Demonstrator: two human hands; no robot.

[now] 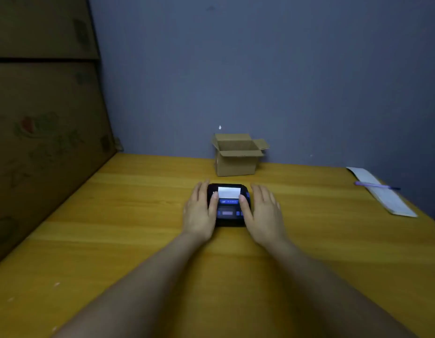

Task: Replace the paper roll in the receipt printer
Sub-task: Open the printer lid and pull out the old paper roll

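A small black receipt printer with blue buttons lies on the wooden table in the middle of the view. A white strip of paper shows at its far end. My left hand lies flat against the printer's left side, thumb on its top beside the paper. My right hand mirrors it on the right side, thumb touching the top near the paper. Both hands hold the printer between them with fingers stretched out.
An open cardboard box stands behind the printer against the blue-grey wall. A long paper pad with a purple pen on it lies at the table's right edge. Large cardboard sheets lean along the left side.
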